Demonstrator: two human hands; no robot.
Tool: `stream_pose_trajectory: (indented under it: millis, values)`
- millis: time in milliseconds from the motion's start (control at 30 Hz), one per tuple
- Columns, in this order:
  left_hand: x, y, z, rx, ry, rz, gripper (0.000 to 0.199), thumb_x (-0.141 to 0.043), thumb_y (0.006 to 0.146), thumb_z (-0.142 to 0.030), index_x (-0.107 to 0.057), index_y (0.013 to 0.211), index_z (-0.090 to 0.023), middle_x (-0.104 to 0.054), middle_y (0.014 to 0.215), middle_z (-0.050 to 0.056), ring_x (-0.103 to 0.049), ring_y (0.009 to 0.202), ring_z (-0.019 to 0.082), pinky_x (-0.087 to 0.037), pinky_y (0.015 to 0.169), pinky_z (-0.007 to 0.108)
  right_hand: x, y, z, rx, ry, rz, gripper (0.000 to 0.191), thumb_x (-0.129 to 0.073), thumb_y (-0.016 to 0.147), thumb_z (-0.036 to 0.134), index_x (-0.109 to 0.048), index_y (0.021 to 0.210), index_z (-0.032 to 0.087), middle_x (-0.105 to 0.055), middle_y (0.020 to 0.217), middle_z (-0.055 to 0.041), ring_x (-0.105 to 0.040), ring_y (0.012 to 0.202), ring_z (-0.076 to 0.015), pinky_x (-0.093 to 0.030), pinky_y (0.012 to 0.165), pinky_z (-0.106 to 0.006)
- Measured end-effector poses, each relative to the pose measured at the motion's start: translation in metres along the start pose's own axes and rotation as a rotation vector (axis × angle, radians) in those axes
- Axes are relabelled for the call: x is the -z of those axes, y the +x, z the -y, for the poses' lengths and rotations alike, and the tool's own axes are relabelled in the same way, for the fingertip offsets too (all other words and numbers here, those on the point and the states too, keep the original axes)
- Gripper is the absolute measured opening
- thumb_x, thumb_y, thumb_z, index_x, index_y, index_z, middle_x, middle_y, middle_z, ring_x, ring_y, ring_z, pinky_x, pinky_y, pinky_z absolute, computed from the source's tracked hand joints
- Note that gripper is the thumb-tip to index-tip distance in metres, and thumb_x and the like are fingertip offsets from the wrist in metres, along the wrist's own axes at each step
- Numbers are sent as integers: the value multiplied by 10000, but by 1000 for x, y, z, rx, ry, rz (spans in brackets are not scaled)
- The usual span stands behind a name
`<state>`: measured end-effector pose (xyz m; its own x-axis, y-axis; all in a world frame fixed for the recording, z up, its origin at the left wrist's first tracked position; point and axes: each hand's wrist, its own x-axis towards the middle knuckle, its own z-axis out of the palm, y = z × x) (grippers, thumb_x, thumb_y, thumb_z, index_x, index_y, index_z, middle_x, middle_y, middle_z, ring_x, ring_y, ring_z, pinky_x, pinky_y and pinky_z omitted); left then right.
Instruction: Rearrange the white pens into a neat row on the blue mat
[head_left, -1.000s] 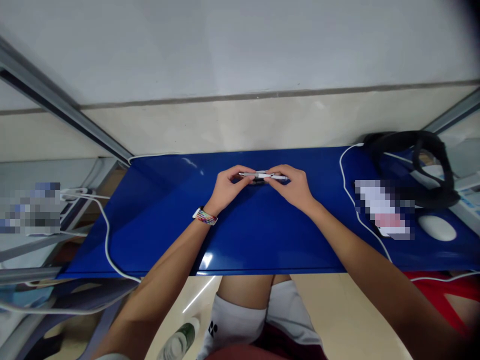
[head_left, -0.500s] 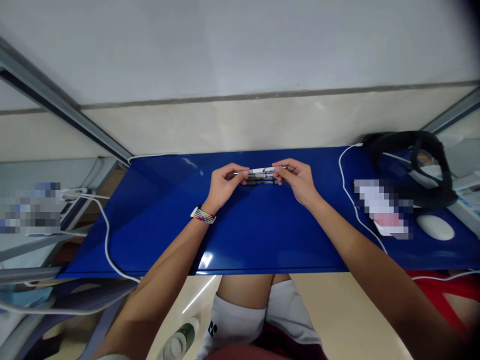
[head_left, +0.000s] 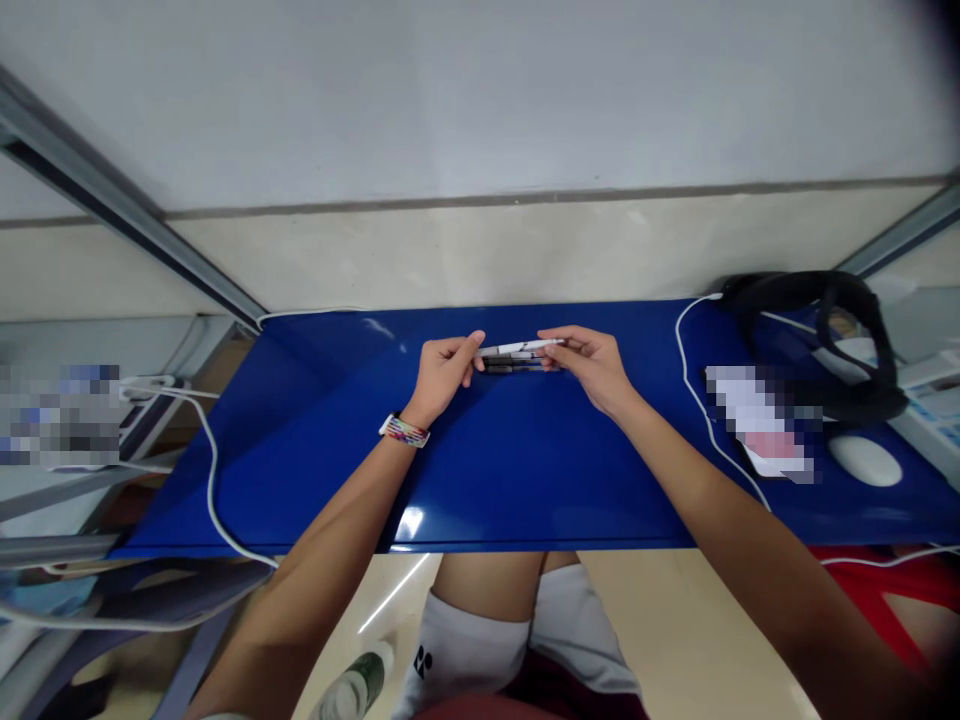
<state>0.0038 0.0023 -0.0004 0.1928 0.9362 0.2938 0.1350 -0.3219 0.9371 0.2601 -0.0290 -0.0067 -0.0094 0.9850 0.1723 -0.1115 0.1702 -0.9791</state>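
Note:
A white pen (head_left: 517, 348) and darker pens (head_left: 514, 363) lie side by side, running left to right between my two hands, above the middle of the blue desk (head_left: 525, 460). My left hand (head_left: 448, 375) is closed around their left ends, thumb on top. At the right ends, the fingers and thumb of my right hand (head_left: 589, 362) pinch the pens. The white one is slightly tilted, its right end higher. My fingers hide the pen ends. A colourful woven watch band (head_left: 406, 430) circles my left wrist.
To the right are a phone (head_left: 761, 425) with a blurred screen, a white mouse (head_left: 866, 461), a black strapped headset (head_left: 825, 340) and a white cable (head_left: 694, 390). A wall (head_left: 480, 255) closes off the back. A bottle (head_left: 356, 685) stands below the desk.
The white pen has tilted and separated slightly from the darker pens. My left thumb has lifted and my fingers have shifted on the pen ends.

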Motion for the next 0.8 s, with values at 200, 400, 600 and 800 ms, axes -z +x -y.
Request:
stream_pose_trajectory:
  millis: [200, 400, 600, 800]
  values:
    - [2, 2, -2, -17, -62, 21, 348, -842, 932, -559, -814, 1029, -225, -615, 562, -47, -560, 469, 111, -461, 523, 260, 0, 0, 2, -12, 27, -25, 368, -975, 788, 483, -880, 1064, 258, -856, 907, -54, -771, 742, -208, -668, 771, -408]
    - [5, 4, 4, -46, -71, 50, 297, -876, 914, -433, -775, 1111, -236, -662, 674, -34, -643, 543, 119, -495, 550, 255, 3, 3, 0, -15, 20, -70, 388, -967, 776, 494, -872, 1062, 250, -839, 870, -46, -752, 723, -204, -669, 754, -410]
    - [4, 6, 7, -11, -49, 18, 276, -860, 926, -450, -798, 1071, -224, -688, 683, -28, -689, 562, 134, -554, 596, 263, 3, 2, 1, -15, 13, -79, 355, -957, 785, 465, -870, 1056, 252, -833, 859, -39, -748, 721, -203, -665, 763, -412]
    - [4, 6, 4, -14, 27, 18, 469, -740, 1002, -609, -759, 780, -196, -655, 566, -7, -622, 526, 128, -493, 583, 257, 5, 2, -1, 9, 24, -50, 328, -938, 825, 456, -871, 1082, 264, -829, 854, -32, -760, 730, -202, -657, 759, -394]
